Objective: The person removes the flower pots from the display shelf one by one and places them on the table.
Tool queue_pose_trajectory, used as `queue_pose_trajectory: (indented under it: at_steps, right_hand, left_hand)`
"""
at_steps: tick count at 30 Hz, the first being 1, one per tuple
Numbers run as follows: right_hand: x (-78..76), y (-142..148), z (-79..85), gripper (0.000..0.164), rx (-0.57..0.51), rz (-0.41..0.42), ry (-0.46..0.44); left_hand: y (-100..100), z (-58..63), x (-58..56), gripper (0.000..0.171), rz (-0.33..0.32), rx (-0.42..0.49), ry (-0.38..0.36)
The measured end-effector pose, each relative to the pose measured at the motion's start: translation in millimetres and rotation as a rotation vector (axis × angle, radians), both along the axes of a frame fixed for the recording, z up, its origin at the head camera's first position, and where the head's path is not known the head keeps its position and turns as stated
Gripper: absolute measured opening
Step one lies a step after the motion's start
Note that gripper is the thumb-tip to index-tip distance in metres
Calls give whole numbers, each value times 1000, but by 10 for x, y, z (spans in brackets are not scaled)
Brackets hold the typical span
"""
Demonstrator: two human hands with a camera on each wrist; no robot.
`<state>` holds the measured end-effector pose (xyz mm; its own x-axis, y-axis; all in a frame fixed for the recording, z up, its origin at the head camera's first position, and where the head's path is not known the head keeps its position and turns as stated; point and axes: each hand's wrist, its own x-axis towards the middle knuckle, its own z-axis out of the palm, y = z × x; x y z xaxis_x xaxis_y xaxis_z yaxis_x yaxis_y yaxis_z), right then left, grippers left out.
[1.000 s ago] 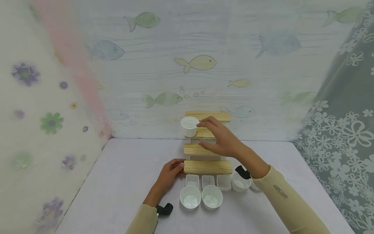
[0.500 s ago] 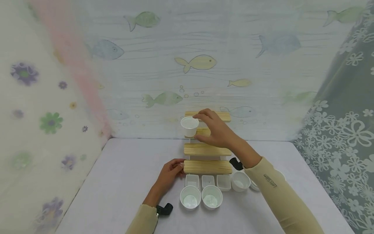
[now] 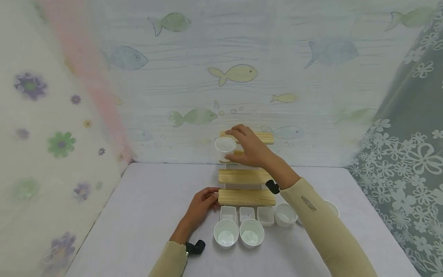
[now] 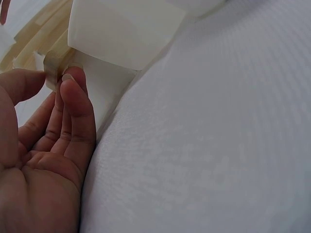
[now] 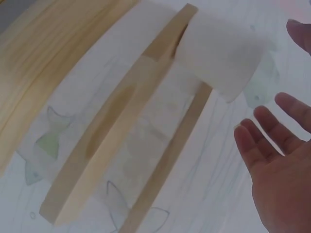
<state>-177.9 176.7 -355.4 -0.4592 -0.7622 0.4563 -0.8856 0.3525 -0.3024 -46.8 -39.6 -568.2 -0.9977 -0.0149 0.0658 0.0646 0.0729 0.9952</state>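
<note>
A stepped rack has several pale wooden slats. A small white cup (image 3: pixel 225 145) stands upright at the left end of its second slat from the top (image 5: pixel 116 116). My right hand (image 3: pixel 250 148) hovers around that cup's right side in the head view, thumb in front and fingers above and behind. In the right wrist view its spread fingers (image 5: pixel 262 128) are apart from the cup (image 5: pixel 218 53). Thumb and fingertips of my left hand (image 3: pixel 202 207) pinch the left end of the lowest slat (image 3: pixel 246 197); the left wrist view shows this grip on the slat's end (image 4: pixel 57 63).
Two round white cups (image 3: pixel 226 233) stand in front of the rack. Behind them is a row of small square white containers (image 3: pixel 265 216). More round white cups (image 3: pixel 285 214) stand to the right, partly behind my right sleeve. A fish-patterned cloth (image 3: pixel 238 73) hangs behind the table.
My right hand has moved left and slightly up, from beside the cup to around its right side and back. The cup and my left hand have stayed in place.
</note>
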Motion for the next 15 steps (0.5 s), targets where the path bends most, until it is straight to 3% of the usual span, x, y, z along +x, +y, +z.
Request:
queue_pose_trajectory:
  at_steps: [15]
  right_hand:
    - [-124, -147, -44, 83, 92, -64, -92]
  left_hand:
    - [6, 30, 13, 34, 0, 23, -10]
